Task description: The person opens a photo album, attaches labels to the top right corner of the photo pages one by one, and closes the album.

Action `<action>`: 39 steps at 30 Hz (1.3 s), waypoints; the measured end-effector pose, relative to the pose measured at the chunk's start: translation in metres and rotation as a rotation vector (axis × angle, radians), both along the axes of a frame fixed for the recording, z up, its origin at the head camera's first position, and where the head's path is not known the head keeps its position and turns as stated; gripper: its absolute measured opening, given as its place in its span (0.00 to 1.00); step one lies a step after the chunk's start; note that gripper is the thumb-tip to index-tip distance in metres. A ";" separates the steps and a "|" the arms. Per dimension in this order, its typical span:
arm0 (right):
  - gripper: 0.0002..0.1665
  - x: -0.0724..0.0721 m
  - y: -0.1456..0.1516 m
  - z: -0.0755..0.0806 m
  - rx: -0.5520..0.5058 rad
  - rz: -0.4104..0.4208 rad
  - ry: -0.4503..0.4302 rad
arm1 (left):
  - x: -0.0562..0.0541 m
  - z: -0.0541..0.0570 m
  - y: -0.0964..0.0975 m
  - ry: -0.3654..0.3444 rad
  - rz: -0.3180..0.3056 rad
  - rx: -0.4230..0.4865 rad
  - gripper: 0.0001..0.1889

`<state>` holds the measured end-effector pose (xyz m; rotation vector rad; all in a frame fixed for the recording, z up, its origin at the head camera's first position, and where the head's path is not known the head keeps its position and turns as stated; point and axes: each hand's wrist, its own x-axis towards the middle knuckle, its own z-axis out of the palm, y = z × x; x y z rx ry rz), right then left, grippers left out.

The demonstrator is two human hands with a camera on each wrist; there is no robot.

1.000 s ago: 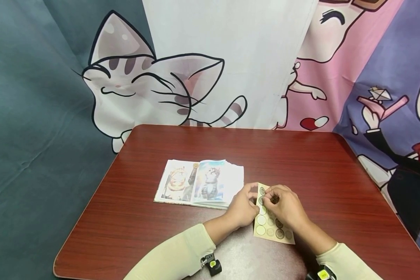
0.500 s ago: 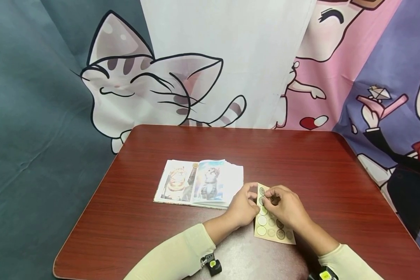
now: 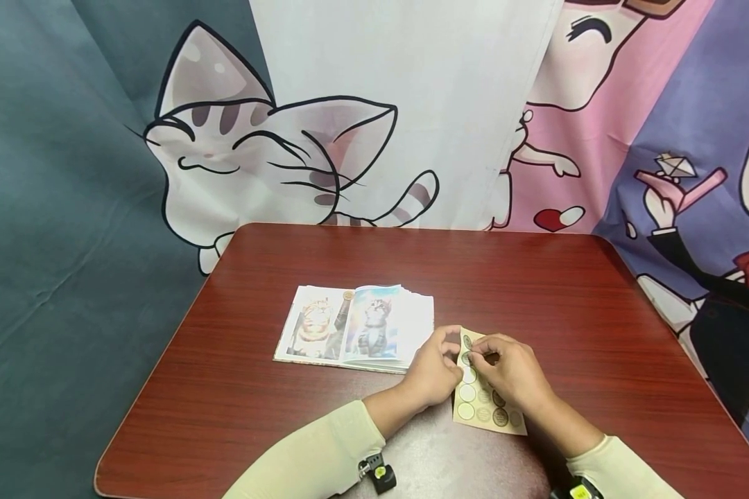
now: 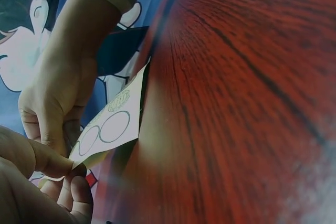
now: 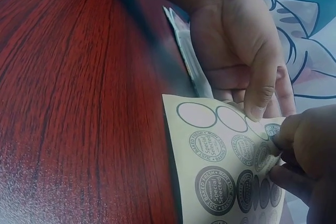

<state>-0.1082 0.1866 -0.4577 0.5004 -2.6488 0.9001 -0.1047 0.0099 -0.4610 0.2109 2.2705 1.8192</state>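
Note:
My left hand (image 3: 433, 371) grips the left edge of a sticker sheet (image 3: 489, 421), its thumb on the front face. The sheet is cream, with rows of round stickers and several blank outlined circles, lettered "Just baked fresh" in the right wrist view. My right hand (image 3: 512, 371) has thumb and index finger pinching at a round sticker (image 5: 272, 129) near the upper left of the sheet. The fingertips partly hide that sticker, so how far it is lifted is unclear. In the left wrist view the sheet (image 4: 134, 100) is tilted above the table, between both hands.
An open book (image 3: 417, 322) with cat pictures lies left of the hands, a small round sticker (image 3: 348, 295) at the top of its left page. The dark red table (image 3: 256, 416) has rounded corners. Behind it hangs a cartoon cat backdrop (image 3: 474, 90).
The sheet has shifted very slightly to the right. My right fingers have moved a touch lower and keep their pinch; the left hand holds nearly still.

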 end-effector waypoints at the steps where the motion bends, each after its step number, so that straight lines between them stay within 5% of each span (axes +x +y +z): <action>1: 0.07 0.000 0.000 0.000 0.003 -0.004 0.004 | 0.000 0.000 0.000 0.002 -0.001 0.002 0.38; 16: 0.13 0.004 0.001 -0.004 -0.017 -0.008 0.050 | -0.003 -0.004 -0.001 0.022 0.004 0.030 0.41; 27: 0.14 0.005 0.001 0.001 -0.080 -0.039 -0.105 | -0.004 -0.005 -0.001 -0.024 0.010 0.043 0.40; 39: 0.12 0.005 0.002 -0.004 -0.097 -0.050 -0.178 | -0.003 0.002 -0.008 0.025 -0.017 -0.171 0.35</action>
